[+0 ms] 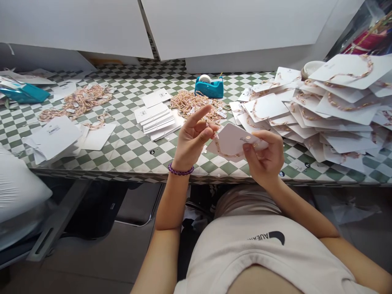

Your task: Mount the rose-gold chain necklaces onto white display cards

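A white card is held up above the front edge of the checkered table, with a pink and gold beaded chain hanging across it. My right hand pinches the card's right part between thumb and fingers. At the card's upper left corner, my left hand has its thumb and a finger together on the end of the chain, its index finger stretched out. A purple bead bracelet circles the left wrist. Behind the hands lies a pile of pink beaded chains.
A teal tape dispenser stands behind the chain pile. White cards are stacked left of it. Many carded chains heap up on the right. Further left are more chains, loose cards and another teal dispenser.
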